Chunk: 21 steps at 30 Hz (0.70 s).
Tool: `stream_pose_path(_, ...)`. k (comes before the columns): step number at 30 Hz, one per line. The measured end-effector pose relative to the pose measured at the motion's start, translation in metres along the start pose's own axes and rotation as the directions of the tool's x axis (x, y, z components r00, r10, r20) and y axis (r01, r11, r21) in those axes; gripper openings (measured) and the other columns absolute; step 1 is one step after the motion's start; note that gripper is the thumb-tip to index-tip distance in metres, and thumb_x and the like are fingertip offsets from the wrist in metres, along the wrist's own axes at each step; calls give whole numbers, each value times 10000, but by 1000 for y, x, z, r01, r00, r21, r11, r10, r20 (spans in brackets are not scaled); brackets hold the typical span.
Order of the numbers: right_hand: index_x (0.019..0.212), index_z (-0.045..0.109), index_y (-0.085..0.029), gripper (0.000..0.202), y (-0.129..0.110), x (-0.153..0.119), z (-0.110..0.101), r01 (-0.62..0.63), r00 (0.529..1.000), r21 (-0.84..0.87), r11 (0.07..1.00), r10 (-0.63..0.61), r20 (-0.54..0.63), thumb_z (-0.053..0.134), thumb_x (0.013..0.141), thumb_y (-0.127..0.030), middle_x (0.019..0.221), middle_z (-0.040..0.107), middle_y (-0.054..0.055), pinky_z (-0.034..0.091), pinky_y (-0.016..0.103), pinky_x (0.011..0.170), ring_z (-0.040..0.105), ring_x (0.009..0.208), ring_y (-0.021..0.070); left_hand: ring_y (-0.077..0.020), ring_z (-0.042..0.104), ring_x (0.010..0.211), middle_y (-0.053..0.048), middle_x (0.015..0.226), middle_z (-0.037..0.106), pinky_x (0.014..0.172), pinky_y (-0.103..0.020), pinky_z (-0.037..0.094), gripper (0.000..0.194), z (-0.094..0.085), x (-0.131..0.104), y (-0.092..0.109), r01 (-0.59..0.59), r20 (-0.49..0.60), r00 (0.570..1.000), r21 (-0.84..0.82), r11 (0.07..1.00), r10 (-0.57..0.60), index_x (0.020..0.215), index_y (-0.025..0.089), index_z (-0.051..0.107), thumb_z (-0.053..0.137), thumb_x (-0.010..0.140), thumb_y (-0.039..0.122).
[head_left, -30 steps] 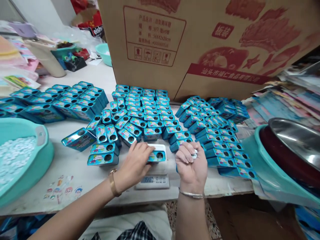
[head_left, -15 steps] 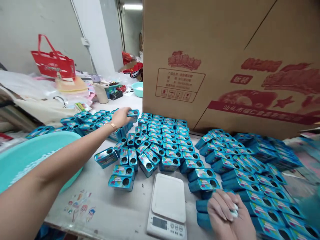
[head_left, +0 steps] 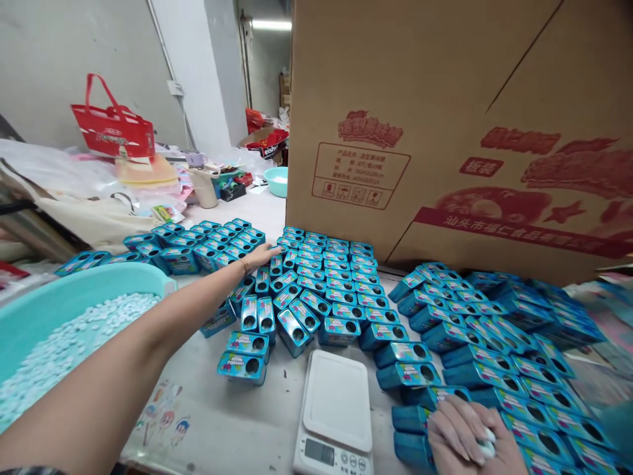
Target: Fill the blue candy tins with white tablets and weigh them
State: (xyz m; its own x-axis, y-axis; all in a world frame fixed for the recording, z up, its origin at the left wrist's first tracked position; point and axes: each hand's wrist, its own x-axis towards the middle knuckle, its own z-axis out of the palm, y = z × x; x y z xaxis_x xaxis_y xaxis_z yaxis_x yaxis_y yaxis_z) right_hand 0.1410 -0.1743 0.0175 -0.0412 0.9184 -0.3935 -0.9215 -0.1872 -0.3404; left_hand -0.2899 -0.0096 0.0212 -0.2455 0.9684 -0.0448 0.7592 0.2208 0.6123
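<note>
Touching blue boxes [head_left: 293,243] at the scale's [head_left: 336,399] 11 o'clock, my left hand [head_left: 262,254] hides its grip; my right hand [head_left: 455,429] clutches white pieces [head_left: 488,444] at 3, while one careless brush could topple boxes.

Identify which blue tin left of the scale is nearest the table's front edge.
The front blue tin of a parallel pair, with another tin just behind it; all others left of the white scale sit farther back.
</note>
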Motion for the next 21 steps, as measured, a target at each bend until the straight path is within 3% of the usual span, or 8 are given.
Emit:
stream_pose_path(3, 670, 364, -224, 269, 9, -7, 12, 15, 999, 22, 1000, -16, 44, 541, 745, -36, 521, 409, -90, 337, 201, 352, 380, 353, 68, -240, 620, 1026, -128, 1183, 619, 866, -418, 516, 430, -17, -23, 7, -39, -12, 999, -48, 998, 38, 1191, 131, 566, 499, 932, 467)
stream_pose_path(6, 676, 372, -224, 259, 14, -17, 20, 26, 998, 44, 999, -28, 52, 511, 750, -17, 523, 405, -90, 333, 203, 353, 378, 365, 69, -296, 515, 1231, -165, 1352, 535, 1016, -423, 420, 584, -34, -70, 16, -109, -42, 993, -61, 992, 107, 1314, 133, 490, 455, 913, 556)
stream_pose_path(8, 679, 377, -221, 256, 17, -22, 22, 19, 997, 40, 999, -22, 69, 502, 750, -10, 526, 403, -90, 334, 201, 359, 379, 376, 69, -255, 385, 1359, -109, 1482, 410, 1129, -388, 305, 639, -37, -118, 17, -240, -56, 970, -42, 970, 238, 1431, 192, 356, 484, 904, 530)
stream_pose_path(9, 683, 380, -220, 254, 20, -24, 22, 16, 996, 35, 999, -19, 84, 503, 749, -9, 528, 400, -91, 336, 199, 364, 377, 381, 68, -254, 349, 1384, -114, 1507, 369, 1148, -402, 281, 673, -35, -144, 14, -401, -59, 914, 31, 916, 402, 1464, 187, 296, 495, 904, 501)
stream_pose_path(10, 686, 382, -218, 251, 22, -25, 22, 12, 995, 29, 1000, -15, 101, 507, 748, -9, 530, 397, -93, 337, 196, 368, 375, 384, 66, -258, 310, 1407, -122, 1525, 335, 1157, -423, 269, 696, -29, -170, 9, -519, -41, 850, 109, 848, 525, 1483, 189, 256, 507, 901, 475)
stream_pose_path(12, 693, 387, -214, 243, 30, -26, 20, -2, 991, 16, 1000, 0, 136, 519, 753, -20, 540, 395, -95, 337, 189, 375, 374, 392, 62, -297, 226, 1442, -151, 1541, 295, 1167, -502, 214, 756, -11, -219, -6, -579, -15, 795, 282, 765, 607, 1500, 178, 220, 549, 878, 455)
stream_pose_path(17, 693, 386, -207, 228, 47, -28, 23, -42, 979, 0, 999, 42, 201, 530, 790, -59, 556, 400, -94, 308, 178, 371, 359, 391, 51, -373, 175, 1444, -209, 1522, 301, 1124, -631, 143, 744, 50, -287, -54, -405, -86, 840, 556, 726, 535, 1490, 132, 262, 575, 859, 371)
stream_pose_path(21, 704, 392, -205, 215, 50, -33, 24, -43, 973, -3, 999, 42, 229, 525, 825, -86, 561, 402, -93, 304, 175, 378, 361, 395, 50, -341, 313, 1404, -161, 1442, 461, 1135, -624, 108, 598, 67, -305, -72, -402, -154, 822, 525, 750, 548, 1414, 197, 411, 494, 827, 122)
